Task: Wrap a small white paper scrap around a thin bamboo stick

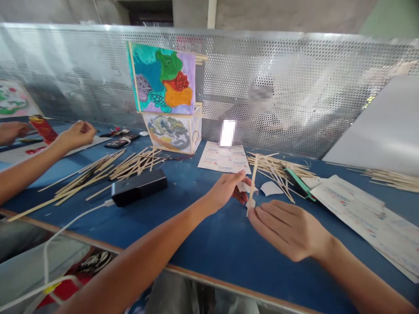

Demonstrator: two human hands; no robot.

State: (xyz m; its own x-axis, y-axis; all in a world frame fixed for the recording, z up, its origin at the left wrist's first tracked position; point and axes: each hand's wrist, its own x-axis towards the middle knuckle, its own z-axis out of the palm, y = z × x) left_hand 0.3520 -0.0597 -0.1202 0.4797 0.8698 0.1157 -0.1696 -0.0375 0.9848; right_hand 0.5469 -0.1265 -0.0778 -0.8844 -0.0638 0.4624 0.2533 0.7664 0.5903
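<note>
My right hand (291, 226) pinches the lower end of a thin wooden stick (254, 176), which stands nearly upright. A small white piece (251, 204) sits on the stick just above my right fingertips. My left hand (227, 189) is just left of the stick, its thumb and fingers closed around a white scrap (244, 187); whether this is paper or tape I cannot make out. Another white scrap (271, 188) lies on the blue table (209, 244) just beyond my right hand. More thin sticks (278, 165) lie in a loose pile behind it.
A painted paper box structure (170, 131) stands at the back. Left of my hands lie a black power bank (139, 187) with a white cable and many sticks (101, 172). Printed white sheets (356, 213) and a green-edged object (299, 184) are on the right. Another person's hand (78, 134) is at left.
</note>
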